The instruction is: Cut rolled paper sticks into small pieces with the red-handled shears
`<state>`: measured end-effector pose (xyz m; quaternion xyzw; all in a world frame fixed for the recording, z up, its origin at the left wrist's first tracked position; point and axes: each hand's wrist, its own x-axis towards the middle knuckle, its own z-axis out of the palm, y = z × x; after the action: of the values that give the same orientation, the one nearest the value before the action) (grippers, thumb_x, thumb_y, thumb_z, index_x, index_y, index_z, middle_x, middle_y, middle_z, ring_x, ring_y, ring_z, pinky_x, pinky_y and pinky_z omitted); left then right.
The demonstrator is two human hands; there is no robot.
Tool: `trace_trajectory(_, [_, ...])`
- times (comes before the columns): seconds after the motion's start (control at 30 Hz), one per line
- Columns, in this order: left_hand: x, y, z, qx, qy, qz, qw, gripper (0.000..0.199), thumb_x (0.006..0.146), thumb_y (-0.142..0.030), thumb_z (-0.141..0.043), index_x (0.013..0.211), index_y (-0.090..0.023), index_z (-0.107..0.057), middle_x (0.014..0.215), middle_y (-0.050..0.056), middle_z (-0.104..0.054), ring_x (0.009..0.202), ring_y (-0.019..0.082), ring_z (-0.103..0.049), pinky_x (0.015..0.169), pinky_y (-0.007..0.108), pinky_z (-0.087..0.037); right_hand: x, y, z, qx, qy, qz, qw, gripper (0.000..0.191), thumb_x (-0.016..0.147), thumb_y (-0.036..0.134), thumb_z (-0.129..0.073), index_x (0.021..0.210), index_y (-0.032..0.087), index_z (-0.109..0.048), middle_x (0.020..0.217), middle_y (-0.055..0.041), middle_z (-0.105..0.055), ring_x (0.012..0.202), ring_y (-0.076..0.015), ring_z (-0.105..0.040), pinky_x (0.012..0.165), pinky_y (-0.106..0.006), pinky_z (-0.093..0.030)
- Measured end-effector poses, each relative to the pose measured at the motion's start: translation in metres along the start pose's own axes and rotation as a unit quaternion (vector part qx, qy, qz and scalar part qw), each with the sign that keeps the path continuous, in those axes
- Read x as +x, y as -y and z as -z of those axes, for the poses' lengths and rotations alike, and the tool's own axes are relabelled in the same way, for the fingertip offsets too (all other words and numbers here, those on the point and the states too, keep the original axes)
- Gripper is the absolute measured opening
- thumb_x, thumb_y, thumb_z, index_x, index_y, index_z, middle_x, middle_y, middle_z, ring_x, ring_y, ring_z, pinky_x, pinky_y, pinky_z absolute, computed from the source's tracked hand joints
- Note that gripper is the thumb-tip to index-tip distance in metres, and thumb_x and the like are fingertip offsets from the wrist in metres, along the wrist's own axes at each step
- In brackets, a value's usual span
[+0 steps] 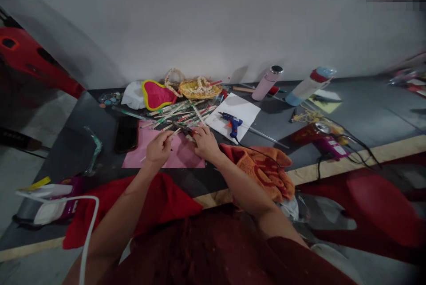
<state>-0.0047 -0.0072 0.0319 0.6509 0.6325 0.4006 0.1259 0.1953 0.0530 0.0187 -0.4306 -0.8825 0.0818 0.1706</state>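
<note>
Over a pink sheet [133, 160] on the dark table, my left hand [159, 148] is closed in a pinch around a thin pale wooden stick [175, 132]. My right hand [206, 144] is wrapped around what look like pliers [184, 129], with dark jaws and a bit of red handle showing. The jaws are at the stick's tip; whether they grip it I cannot tell. Just beyond both hands lies a loose heap of thin sticks in clear and green wrappers [181, 112]. A blue glue gun [233, 123] rests on white paper [249, 109] to the right.
A black phone [126, 134] lies left of the pink sheet. Behind the sticks are a yellow basket [191, 91] and a pink-and-yellow heart shape [159, 95]. Two bottles, pink [266, 84] and white-blue [304, 89], stand right. An orange towel [262, 172] and red cloth [159, 198] lie in front.
</note>
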Motion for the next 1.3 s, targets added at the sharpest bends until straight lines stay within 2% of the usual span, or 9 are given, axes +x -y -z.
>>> trace_trajectory(0.3, [0.0,0.002,0.005,-0.012,-0.045,-0.013,0.999,0.031,0.089,-0.033,-0.046,0.111,-0.019,-0.064,0.107,0.008,-0.069,0.095,0.019,-0.064,0.085,0.029,-0.048,0.005,-0.016,0.019,0.244,-0.105,-0.027,0.964,0.019,0.078,0.036,-0.062,0.074,0.019,-0.056,0.106,-0.0117,-0.063,0.111,-0.0249,-0.052,0.098,-0.041,-0.039])
trace_trajectory(0.37, [0.0,0.001,0.004,-0.009,-0.04,-0.014,0.999,0.03,0.089,-0.032,-0.047,0.109,-0.02,-0.065,0.105,0.007,-0.07,0.096,0.019,-0.064,0.086,0.029,-0.048,0.005,-0.014,0.024,0.385,-0.093,-0.072,0.915,0.026,0.074,0.04,-0.067,0.083,0.019,-0.055,0.103,-0.008,-0.063,0.103,-0.0234,-0.056,0.091,-0.039,-0.044])
trace_trajectory(0.53, [0.0,-0.001,0.004,-0.024,-0.033,-0.014,0.999,0.029,0.088,-0.031,-0.047,0.108,-0.018,-0.064,0.099,0.008,-0.07,0.093,0.019,-0.064,0.085,0.03,-0.048,-0.001,-0.007,0.034,0.689,-0.002,-0.1,0.717,0.028,0.072,0.037,-0.067,0.084,0.022,-0.047,0.11,-0.0053,-0.062,0.095,-0.0209,-0.062,0.083,-0.038,-0.051])
trace_trajectory(0.6, [0.0,-0.002,0.005,-0.035,-0.036,-0.014,0.999,0.031,0.089,-0.031,-0.046,0.111,-0.017,-0.063,0.096,0.007,-0.07,0.089,0.018,-0.064,0.082,0.028,-0.048,-0.002,-0.008,0.034,0.716,0.019,-0.092,0.692,0.026,0.072,0.034,-0.065,0.088,0.023,-0.048,0.117,-0.0059,-0.06,0.098,-0.0219,-0.062,0.081,-0.039,-0.053])
trace_trajectory(0.67, [-0.001,-0.003,0.006,-0.044,-0.041,-0.015,0.998,0.032,0.09,-0.031,-0.046,0.113,-0.018,-0.063,0.095,0.007,-0.069,0.087,0.017,-0.064,0.081,0.027,-0.048,-0.003,-0.01,0.031,0.683,0.01,-0.08,0.726,0.032,0.072,0.031,-0.064,0.101,0.025,-0.052,0.12,-0.006,-0.058,0.101,-0.0218,-0.061,0.082,-0.038,-0.053])
trace_trajectory(0.8, [-0.001,-0.005,0.009,-0.065,-0.063,-0.001,0.996,0.029,0.089,-0.034,-0.05,0.108,-0.019,-0.066,0.097,0.006,-0.07,0.085,0.016,-0.064,0.079,0.026,-0.048,-0.001,-0.013,0.022,0.463,-0.025,0.001,0.886,0.052,0.075,0.02,-0.054,0.127,0.021,-0.048,0.128,-0.0097,-0.052,0.115,-0.0226,-0.052,0.097,-0.041,-0.045])
trace_trajectory(0.9, [0.001,-0.01,0.013,-0.085,-0.082,0.02,0.993,0.026,0.088,-0.036,-0.051,0.1,-0.018,-0.066,0.094,0.005,-0.07,0.084,0.016,-0.063,0.079,0.026,-0.049,0.0,-0.009,0.014,0.283,-0.025,0.069,0.956,0.055,0.076,0.014,-0.049,0.131,0.016,-0.048,0.139,-0.0133,-0.042,0.132,-0.0239,-0.035,0.11,-0.043,-0.032])
trace_trajectory(1.13, [0.003,-0.023,0.027,-0.139,-0.116,0.039,0.983,0.024,0.089,-0.034,-0.05,0.101,-0.017,-0.063,0.084,0.004,-0.067,0.079,0.015,-0.061,0.074,0.025,-0.048,-0.004,0.005,0.007,0.101,0.03,0.083,0.991,0.063,0.07,0.005,-0.047,0.132,0.019,-0.047,0.151,-0.0103,-0.027,0.132,-0.0289,-0.032,0.105,-0.05,-0.032])
trace_trajectory(1.3, [0.003,-0.026,0.027,-0.129,-0.078,0.039,0.988,0.021,0.088,-0.032,-0.051,0.089,-0.016,-0.064,0.077,0.002,-0.066,0.073,0.013,-0.059,0.069,0.022,-0.046,-0.005,0.009,0.01,0.074,0.027,0.068,0.995,0.061,0.072,0.007,-0.048,0.132,0.018,-0.047,0.152,-0.01,-0.025,0.131,-0.0291,-0.032,0.104,-0.049,-0.033])
